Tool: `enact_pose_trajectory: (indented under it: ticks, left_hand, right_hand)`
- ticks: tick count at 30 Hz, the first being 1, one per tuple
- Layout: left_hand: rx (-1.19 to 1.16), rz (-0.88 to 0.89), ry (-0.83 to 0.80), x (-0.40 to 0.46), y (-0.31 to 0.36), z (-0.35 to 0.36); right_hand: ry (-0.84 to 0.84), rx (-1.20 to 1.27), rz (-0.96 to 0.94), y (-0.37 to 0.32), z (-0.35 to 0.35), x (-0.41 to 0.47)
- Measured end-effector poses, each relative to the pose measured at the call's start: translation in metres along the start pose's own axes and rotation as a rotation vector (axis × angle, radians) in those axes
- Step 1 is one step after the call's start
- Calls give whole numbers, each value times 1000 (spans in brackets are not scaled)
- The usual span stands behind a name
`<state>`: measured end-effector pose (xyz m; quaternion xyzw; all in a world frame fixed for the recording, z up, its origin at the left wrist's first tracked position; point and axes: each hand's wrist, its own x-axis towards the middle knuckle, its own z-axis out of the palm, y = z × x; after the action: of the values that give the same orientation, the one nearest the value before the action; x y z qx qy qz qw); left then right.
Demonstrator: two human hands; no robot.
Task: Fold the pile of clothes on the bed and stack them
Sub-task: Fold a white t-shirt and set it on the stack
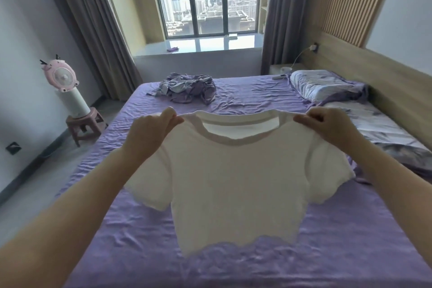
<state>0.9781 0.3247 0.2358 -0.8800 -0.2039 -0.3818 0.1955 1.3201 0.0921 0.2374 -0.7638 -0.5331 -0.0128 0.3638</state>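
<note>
A white short-sleeved T-shirt (233, 182) hangs spread out in the air above the purple bed (131, 236). My left hand (152, 128) pinches its left shoulder and my right hand (327, 126) pinches its right shoulder, beside the neckline. The hem hangs just over the sheet near me. A crumpled pile of purple and grey clothes (189, 87) lies at the far side of the bed.
A patterned pillow (322, 84) and a patterned blanket (385, 133) lie along the wooden headboard on the right. A pink fan (62, 76) stands on a small stool (84, 125) left of the bed. The window sill is beyond the bed.
</note>
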Motion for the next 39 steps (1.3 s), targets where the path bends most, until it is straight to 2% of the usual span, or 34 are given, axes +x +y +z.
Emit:
enact_pose_trajectory:
  ticks: [5,10,12,15,18,24,31,34,39]
  left_hand:
    - [-82,-14,-125,-7,-5,35]
    - [-80,-35,-378,-37,11,108]
    - [-137,-120,-506,-54,18,142]
    - [-200,-354,-725,-75,30,192]
    - [-205,-479,-812,-93,39,237]
    - [-210,-555,-819,-117,41,310]
    - [-177,-462,-788,-136,15,366]
    - [-180,-461,-741,-137,-5,406]
    - [-189,-475,-752,-141,-21,491]
  right_hand:
    - [-81,-5,22,11,23,15]
    - [-402,-146,124,60,92,25]
    - [-497,-178,186,88,128,25]
    - [-580,-205,244,126,179,20]
    - [-602,-227,303,156,218,15]
    - [-543,-250,270,200,278,24]
    - [-474,-433,275,222,331,43]
    - [-432,-471,321,241,355,61]
    - [-388,-554,445,275,409,96]
